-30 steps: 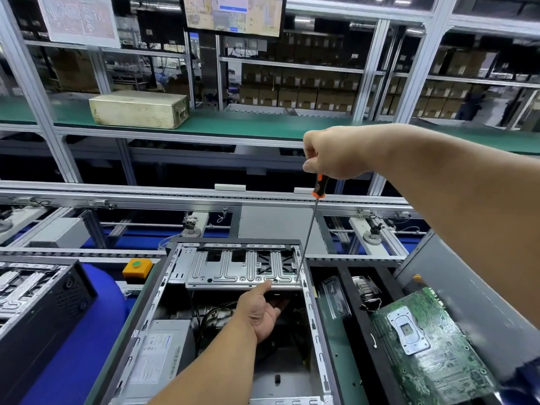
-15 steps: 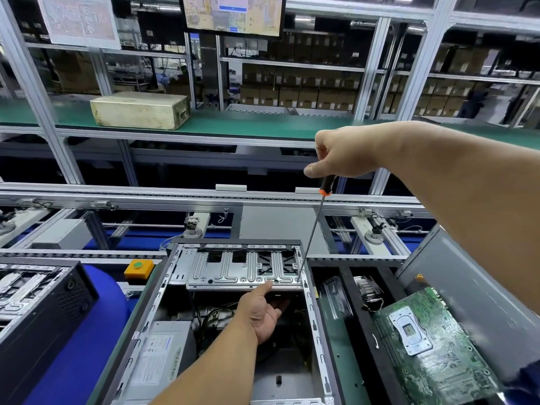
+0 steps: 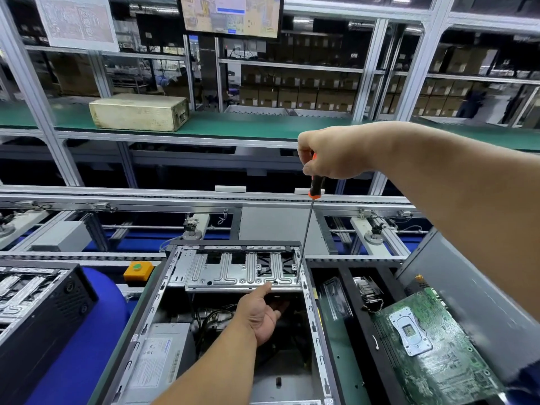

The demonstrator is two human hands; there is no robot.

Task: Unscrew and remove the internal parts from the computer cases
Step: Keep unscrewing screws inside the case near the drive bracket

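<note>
Gripping the black-and-orange handle of a long thin-shafted screwdriver (image 3: pixel 310 226), the right hand's (image 3: pixel 333 153) fingers are curled tight round it, arm reaching in from the right and raised above the case. Its shaft runs nearly upright, leaning slightly, tip down at the right edge of the ribbed silver metal drive bracket (image 3: pixel 242 271). Beneath, the left hand (image 3: pixel 261 314) lies palm up, thumb touching the bracket's near edge, fingers hidden underneath, inside the open grey computer case (image 3: pixel 314 331). A green motherboard (image 3: pixel 432 355) lies to the right.
</note>
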